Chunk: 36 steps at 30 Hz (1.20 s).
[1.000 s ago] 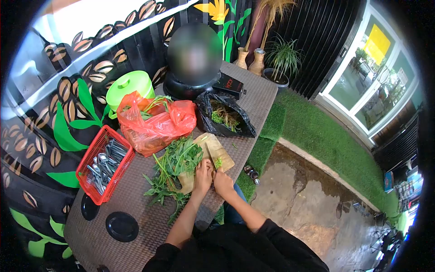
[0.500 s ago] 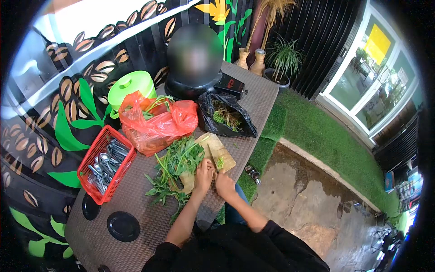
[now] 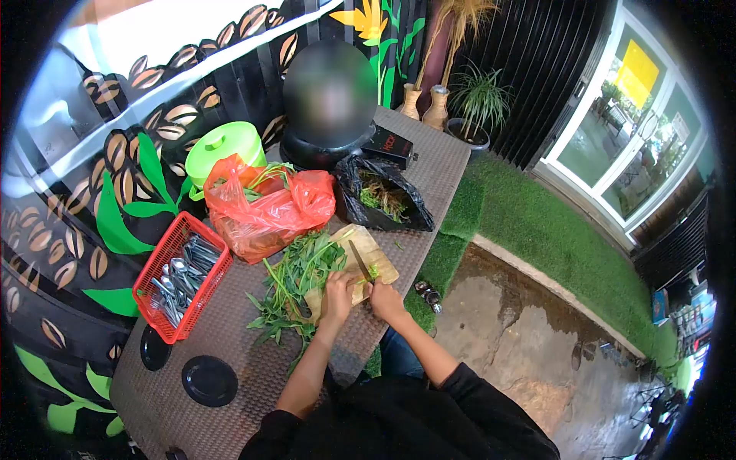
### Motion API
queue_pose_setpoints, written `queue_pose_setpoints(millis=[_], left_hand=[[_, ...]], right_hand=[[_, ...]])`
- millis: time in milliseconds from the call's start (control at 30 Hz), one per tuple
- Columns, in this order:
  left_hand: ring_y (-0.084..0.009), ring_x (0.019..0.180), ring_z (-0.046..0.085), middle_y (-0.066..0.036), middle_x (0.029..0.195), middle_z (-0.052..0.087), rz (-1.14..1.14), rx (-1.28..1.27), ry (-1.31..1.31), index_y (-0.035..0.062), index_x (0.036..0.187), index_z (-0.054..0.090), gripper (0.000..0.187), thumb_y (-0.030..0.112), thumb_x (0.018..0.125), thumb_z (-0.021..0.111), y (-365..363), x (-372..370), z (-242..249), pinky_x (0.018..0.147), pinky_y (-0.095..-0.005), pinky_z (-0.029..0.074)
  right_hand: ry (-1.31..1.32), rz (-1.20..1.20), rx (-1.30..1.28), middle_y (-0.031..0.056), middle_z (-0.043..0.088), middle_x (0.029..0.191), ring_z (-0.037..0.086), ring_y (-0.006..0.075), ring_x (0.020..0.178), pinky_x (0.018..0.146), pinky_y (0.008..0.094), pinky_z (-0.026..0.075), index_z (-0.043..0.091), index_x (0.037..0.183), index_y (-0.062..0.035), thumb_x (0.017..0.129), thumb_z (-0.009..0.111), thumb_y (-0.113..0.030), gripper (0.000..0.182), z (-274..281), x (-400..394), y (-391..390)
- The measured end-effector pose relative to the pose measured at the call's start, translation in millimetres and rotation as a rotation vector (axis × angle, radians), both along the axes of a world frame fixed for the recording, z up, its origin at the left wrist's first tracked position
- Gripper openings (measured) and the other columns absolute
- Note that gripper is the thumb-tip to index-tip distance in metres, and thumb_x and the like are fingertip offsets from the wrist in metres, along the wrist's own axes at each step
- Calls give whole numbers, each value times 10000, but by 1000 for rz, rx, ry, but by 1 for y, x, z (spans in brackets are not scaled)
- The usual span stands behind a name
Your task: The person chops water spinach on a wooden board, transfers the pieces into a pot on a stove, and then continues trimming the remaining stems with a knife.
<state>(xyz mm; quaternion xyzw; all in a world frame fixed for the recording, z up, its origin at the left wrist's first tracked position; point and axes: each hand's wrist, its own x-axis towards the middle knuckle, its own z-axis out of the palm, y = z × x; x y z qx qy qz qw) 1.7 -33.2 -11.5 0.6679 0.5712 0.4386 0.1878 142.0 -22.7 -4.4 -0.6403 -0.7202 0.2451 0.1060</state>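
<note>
My right hand (image 3: 386, 299) grips a knife (image 3: 359, 259) by its handle, the blade pointing away over a wooden cutting board (image 3: 376, 247). Chopped light-green pieces (image 3: 374, 271) lie beside the blade. On the board's near left part, my left hand (image 3: 337, 295) has its fingers bent round green stems; their tips are partly hidden. A heap of leafy greens (image 3: 295, 277) spreads from the board's left side onto the woven-pattern table (image 3: 264, 376).
Behind the greens stand a red plastic bag (image 3: 264, 218) and a black bag (image 3: 353, 207) holding plant trimmings. To the left are a red basket (image 3: 218, 264) of cutlery, a green lidded pot (image 3: 218, 153) and black plates (image 3: 209, 381). The table's right edge runs beside the board.
My left hand has drawn back a little to the left, away from the blade. The right hand has shifted slightly right with the knife, and more of the blade shows.
</note>
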Motion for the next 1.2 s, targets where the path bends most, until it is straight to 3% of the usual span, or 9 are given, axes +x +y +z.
queue_pose_setpoints(millis=[67,367,433,667,900,1000,1067,1200], left_hand=[[-332,893,530,-150,872,589,38,-57,108,-22,868,634,119,6,759,597,0,-2,-3,801,-401,433],[-327,888,520,-157,854,580,63,0,76,-43,834,629,101,27,766,604,-5,5,0,794,-398,427],[-328,887,519,-158,858,578,68,-6,81,-46,831,627,99,23,766,600,-7,7,1,793,-400,427],[-322,852,529,-145,838,593,126,78,64,-32,796,636,71,-9,731,621,-6,10,-6,770,-386,431],[-318,849,529,-142,832,590,148,61,52,-31,796,638,72,-8,730,620,-6,9,-5,773,-385,432],[-316,847,528,-139,833,590,147,56,70,-29,798,641,74,-5,731,622,-4,9,-7,776,-388,430],[-315,909,517,-140,877,581,132,-38,76,-33,810,634,100,55,785,593,-6,8,-9,825,-401,425],[-313,897,518,-140,865,580,120,-34,65,-31,809,634,97,53,782,591,-5,7,-4,823,-398,423]], right_hand=[[-6,23,-4,275,622,827,626,423,771,663,499,506,477,1010,31,938,392,-332,380,-2,2,1],[-50,-78,-32,260,628,785,630,418,750,653,494,509,489,959,39,933,402,-341,391,1,-19,-18],[-3,-28,101,191,640,679,647,379,659,567,457,528,466,1010,38,922,436,-313,363,-10,-17,-3],[-76,-67,0,241,634,785,648,377,717,621,460,528,484,985,26,924,425,-313,349,-2,-20,-23],[-17,12,64,236,639,763,652,372,715,607,453,531,457,986,13,927,416,-326,347,-3,-17,-13],[29,-118,-81,265,627,786,632,419,775,691,499,506,475,1001,28,930,401,-320,362,14,-30,-23],[32,-66,-48,270,627,795,632,418,774,687,496,508,464,1010,35,929,401,-329,379,7,-24,-9],[41,-58,-43,275,624,789,632,417,766,661,482,514,443,1010,66,931,395,-324,402,8,-27,-21]])
